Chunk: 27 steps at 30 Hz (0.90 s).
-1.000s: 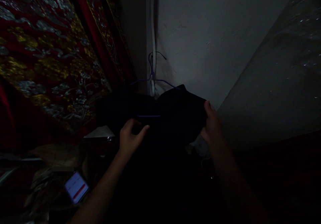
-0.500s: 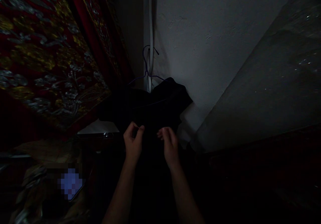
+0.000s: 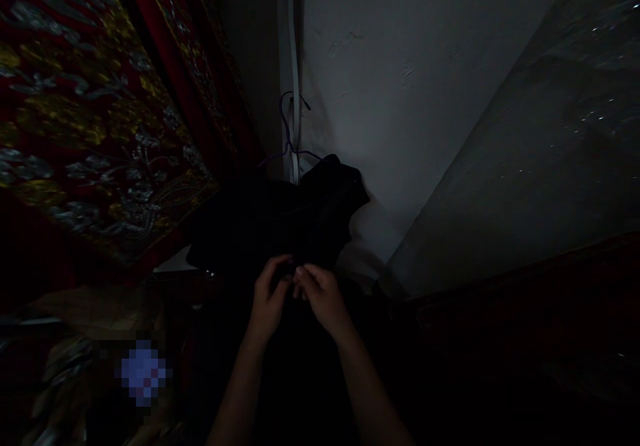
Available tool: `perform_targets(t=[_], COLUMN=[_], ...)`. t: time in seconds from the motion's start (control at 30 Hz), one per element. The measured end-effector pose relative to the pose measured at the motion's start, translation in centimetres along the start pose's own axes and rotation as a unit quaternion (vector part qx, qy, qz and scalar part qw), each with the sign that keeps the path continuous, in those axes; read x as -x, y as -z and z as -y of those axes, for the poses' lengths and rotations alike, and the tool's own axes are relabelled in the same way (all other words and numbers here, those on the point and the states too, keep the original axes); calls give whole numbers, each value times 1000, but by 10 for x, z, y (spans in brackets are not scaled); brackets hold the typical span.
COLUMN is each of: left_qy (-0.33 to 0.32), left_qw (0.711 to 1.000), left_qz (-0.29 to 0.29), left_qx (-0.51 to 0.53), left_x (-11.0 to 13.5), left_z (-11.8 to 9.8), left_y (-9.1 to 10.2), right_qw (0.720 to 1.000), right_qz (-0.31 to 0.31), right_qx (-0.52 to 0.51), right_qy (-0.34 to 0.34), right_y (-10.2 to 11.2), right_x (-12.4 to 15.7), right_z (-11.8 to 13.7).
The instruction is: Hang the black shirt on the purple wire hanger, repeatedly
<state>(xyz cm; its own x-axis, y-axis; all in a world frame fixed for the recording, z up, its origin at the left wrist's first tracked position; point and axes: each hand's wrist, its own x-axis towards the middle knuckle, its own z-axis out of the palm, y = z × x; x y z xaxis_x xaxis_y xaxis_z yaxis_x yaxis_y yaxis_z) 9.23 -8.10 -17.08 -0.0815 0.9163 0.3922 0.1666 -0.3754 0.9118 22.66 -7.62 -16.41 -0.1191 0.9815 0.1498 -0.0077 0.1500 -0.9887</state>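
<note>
A very dark garment [image 3: 330, 193] hangs on a thin purple wire hanger [image 3: 289, 143] against the wall. My left hand [image 3: 270, 296] is in front of its lower part, fingers curled inward and thumb bent toward them. Close beside it, fingertips almost meeting, my right hand [image 3: 320, 293] has its thumb pressed to its fingers. Both seem to be at the dark cloth, but black on black hides what lies between the fingers. The garment's lower edge is lost in the dark.
A red cloth [image 3: 125, 119] with gold and silver floral decoration hangs at the left. A pale cable [image 3: 294, 46] runs down the wall [image 3: 400, 99]. Clear plastic sheeting [image 3: 565, 139] covers the right side. A blurred-out blue patch [image 3: 143, 373] shows at lower left.
My right hand has moved left until its fingertips are close to those of my left hand. My left hand has shifted slightly right and down. The view has turned a little.
</note>
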Motion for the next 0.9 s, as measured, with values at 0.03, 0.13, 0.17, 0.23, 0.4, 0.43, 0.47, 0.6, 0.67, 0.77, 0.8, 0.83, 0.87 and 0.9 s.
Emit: perform_targets(t=[0.03, 0.13, 0.17, 0.23, 0.4, 0.43, 0.47, 0.6, 0.67, 0.77, 0.8, 0.83, 0.87, 0.9], left_qy=[9, 17, 16, 11, -32, -41, -49, -68, -62, -47, -43, -43, -46, -56], left_qw=[1000, 998, 998, 997, 994, 994, 993, 987, 985, 983, 982, 983, 983, 984], left_qz=[-12, -38, -37, -34, -57, -57, -56, -65, -67, -73, -74, -72, -69, -66], left_qx=[-10, -45, -53, -63, -84, -89, -95, -127, -147, -165, -166, -166, -163, -156], left_x=[2, 6, 7, 6, 6, 6, 6, 1, -4, -17, -22, -26, -31, -35], left_z=[8, 22, 22, 19, 6, 5, 6, 24, 38, 53, 54, 51, 44, 33], left_y=[-2, -6, -7, -9, -15, -16, -17, -14, -8, 7, 12, 17, 20, 23], right_qw=[1000, 999, 998, 997, 990, 989, 988, 984, 980, 979, 981, 983, 984, 984], right_qz=[15, 36, 40, 47, 47, 40, 32, -1, -23, -3, 15, 34, 49, 59], right_qx=[2, -5, -12, -31, -93, -108, -122, -170, -196, -202, -193, -182, -171, -162], right_qy=[-5, -27, -36, -57, -93, -92, -90, -57, -24, 14, 19, 23, 28, 33], right_y=[0, -3, -4, -7, -5, -3, 0, 9, 9, 3, 0, -4, -8, -11], right_x=[1, 4, 4, 5, -7, -14, -22, -63, -81, -91, -91, -88, -85, -81], right_z=[0, 1, 2, 5, 21, 28, 38, 91, 119, 144, 147, 147, 144, 141])
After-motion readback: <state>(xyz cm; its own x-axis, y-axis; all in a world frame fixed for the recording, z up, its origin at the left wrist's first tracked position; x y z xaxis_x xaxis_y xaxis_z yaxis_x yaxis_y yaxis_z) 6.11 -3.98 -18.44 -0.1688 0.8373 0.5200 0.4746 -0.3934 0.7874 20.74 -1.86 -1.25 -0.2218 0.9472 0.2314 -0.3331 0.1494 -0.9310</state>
